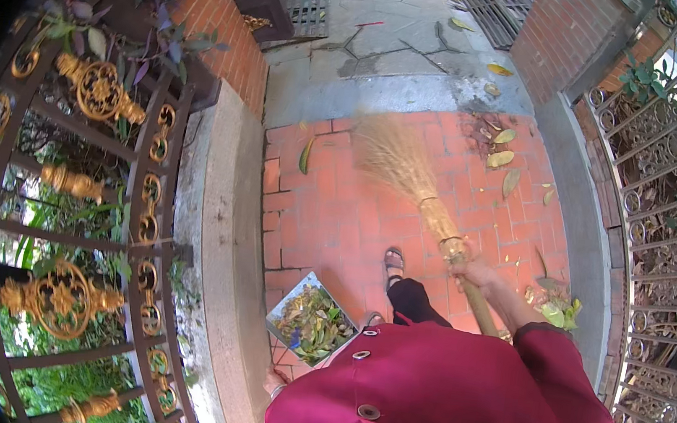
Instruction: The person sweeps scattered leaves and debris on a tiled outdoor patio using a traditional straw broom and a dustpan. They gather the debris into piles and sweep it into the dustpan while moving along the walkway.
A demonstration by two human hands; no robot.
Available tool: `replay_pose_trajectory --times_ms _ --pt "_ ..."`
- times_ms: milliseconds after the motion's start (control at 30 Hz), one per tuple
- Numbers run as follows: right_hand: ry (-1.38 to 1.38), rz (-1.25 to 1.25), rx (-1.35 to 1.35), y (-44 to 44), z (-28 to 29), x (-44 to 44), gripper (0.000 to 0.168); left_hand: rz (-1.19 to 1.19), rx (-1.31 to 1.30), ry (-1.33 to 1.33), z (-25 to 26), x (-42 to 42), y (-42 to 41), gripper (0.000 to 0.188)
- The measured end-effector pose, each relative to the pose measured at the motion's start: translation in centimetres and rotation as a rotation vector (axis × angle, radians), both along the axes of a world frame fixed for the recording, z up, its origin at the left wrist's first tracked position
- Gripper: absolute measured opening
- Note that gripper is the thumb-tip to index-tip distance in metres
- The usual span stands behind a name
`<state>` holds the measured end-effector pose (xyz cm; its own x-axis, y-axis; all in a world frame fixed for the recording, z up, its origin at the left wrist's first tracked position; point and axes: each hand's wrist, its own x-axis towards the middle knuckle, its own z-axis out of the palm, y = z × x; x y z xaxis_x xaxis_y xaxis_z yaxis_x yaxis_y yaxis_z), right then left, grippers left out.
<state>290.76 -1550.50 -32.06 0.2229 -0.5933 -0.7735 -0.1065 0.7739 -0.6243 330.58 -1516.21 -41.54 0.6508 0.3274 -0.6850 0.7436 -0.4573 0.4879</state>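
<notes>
My right hand (469,273) grips the handle of a straw broom (433,213), whose blurred bristles fan out over the red brick paving (338,211). At the lower left, my left hand (275,379) shows only in part, near the low wall and just below a dustpan-like container (330,357) full of dry and green leaves (315,320). What the left hand holds is hidden. Several yellowish leaves (500,160) lie on the bricks right of the bristles, and one long leaf (305,155) lies to their left.
A low concrete wall (228,230) with a gold-trimmed metal fence (75,239) runs along the left. Another railing (674,265) stands on the right above a grey curb (590,274). Beyond the bricks are stone paving (385,33) and metal grates (305,9). A leaf pile (555,308) lies near the right curb.
</notes>
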Motion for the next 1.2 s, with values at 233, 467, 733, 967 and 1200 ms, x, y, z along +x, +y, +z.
replay_pose_trajectory --times_ms 233,467,733,967,1200 --pt "-0.23 0.164 0.1 -6.7 -4.5 9.8 0.061 -0.104 -0.031 -0.028 1.6 4.1 -12.0 0.032" --pt "-0.232 0.1 0.173 -10.2 -13.8 8.1 0.045 -0.294 0.092 -0.017 6.6 5.5 -22.6 0.034" --pt "0.029 -0.579 0.057 -9.1 -6.4 -3.4 0.066 -0.504 -0.009 0.036 3.4 7.5 -30.2 0.034" --pt "0.09 -0.88 0.014 3.8 5.2 -5.2 0.073 -0.682 -0.078 0.134 -4.6 7.4 -39.7 0.032" --pt "0.247 -1.371 0.048 18.1 8.0 -3.6 0.077 -0.973 -0.072 0.08 -5.4 1.0 -47.8 0.029"
